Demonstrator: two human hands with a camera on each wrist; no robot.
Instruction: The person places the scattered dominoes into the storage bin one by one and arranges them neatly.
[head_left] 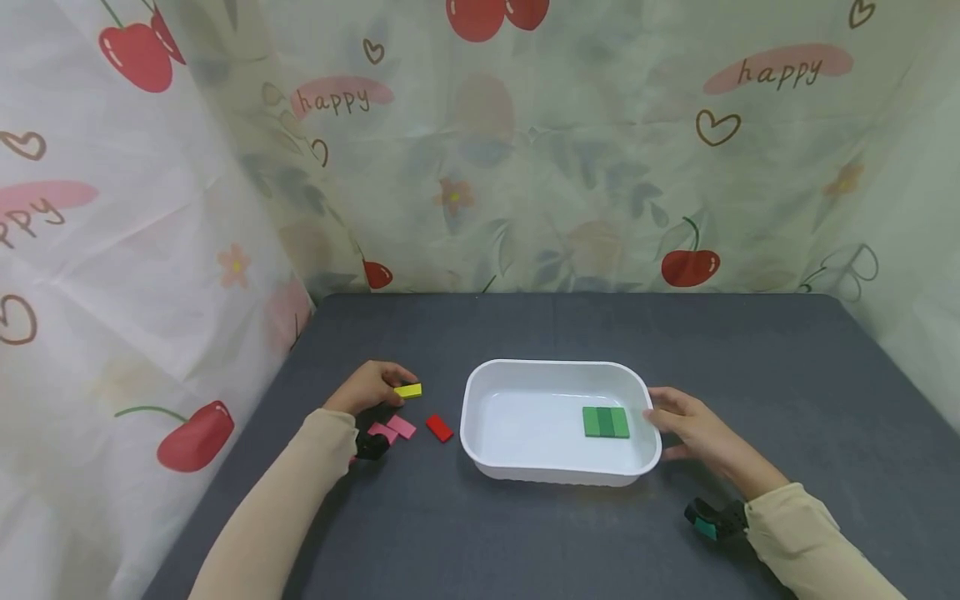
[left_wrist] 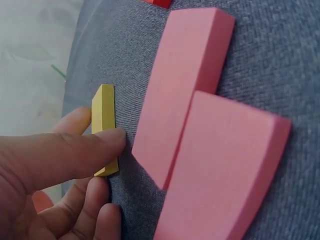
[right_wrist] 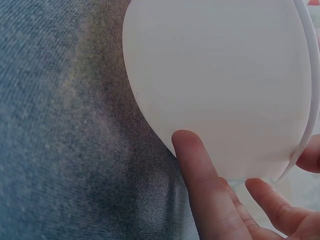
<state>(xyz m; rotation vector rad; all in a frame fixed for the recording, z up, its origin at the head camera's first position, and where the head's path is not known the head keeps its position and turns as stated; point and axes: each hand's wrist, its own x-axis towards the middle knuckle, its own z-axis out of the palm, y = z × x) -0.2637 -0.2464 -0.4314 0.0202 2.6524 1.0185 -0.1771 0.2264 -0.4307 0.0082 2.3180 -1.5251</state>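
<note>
In the head view my left hand [head_left: 372, 385] is left of the white plastic tub [head_left: 555, 472]. Its thumb and fingers pinch a small yellow block [left_wrist: 108, 112], seen close up in the left wrist view. Pink blocks [left_wrist: 172, 75] lie on the cloth beside this hand, partly hidden by the wrist device in the head view. My right hand [head_left: 693, 429] holds the tub's right end, one fingertip over the rim and the thumb [right_wrist: 192, 155] against the outer wall. Green blocks [head_left: 606, 422] lie side by side inside the tub, toward its right end.
A red block [head_left: 439, 428] lies between the pink blocks and the tub. Dark grey cloth [head_left: 555, 542] covers the table. A printed curtain [head_left: 525, 208] hangs behind and to the left. Black devices [head_left: 717, 520] are strapped at both wrists.
</note>
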